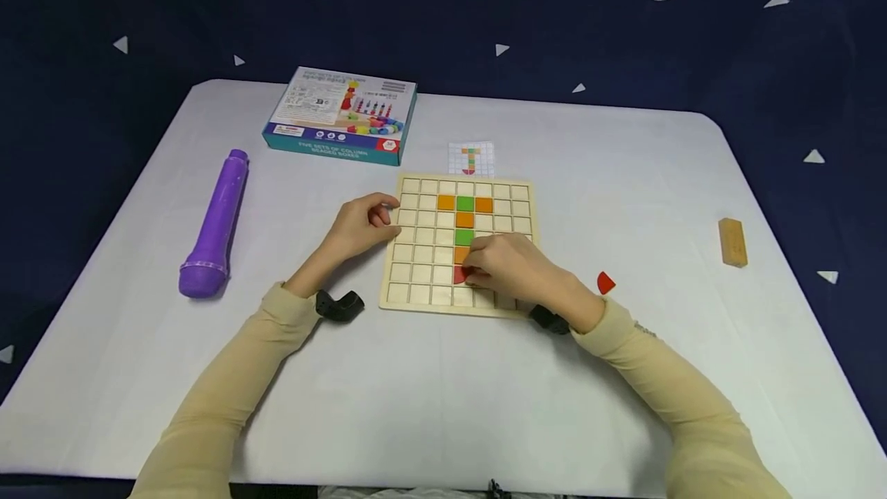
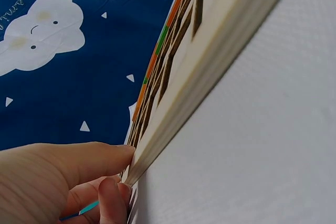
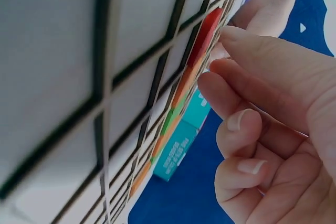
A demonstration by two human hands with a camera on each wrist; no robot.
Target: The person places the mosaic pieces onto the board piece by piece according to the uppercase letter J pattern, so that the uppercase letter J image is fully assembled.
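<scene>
A square wooden grid board (image 1: 423,308) lies flat in the head view. Orange and green square tiles on it form a T shape, with a red tile (image 1: 460,275) below the stem. My left hand (image 1: 360,223) touches the board's left edge, thumb and forefinger apart along the rim. Over the lower middle of the board is my right hand (image 1: 516,264), its fingertips right at the red tile. In the right wrist view, the thumb tip overlaps the edge of this red tile (image 3: 206,38), while the other fingers bend loosely with nothing between them.
A small pattern card (image 1: 488,159) lies behind the board, beside a boxed bead set (image 1: 339,118). A purple microphone-shaped toy (image 1: 215,229) is at left. At right are a loose red rounded piece (image 1: 606,282) and a wooden block (image 1: 732,242).
</scene>
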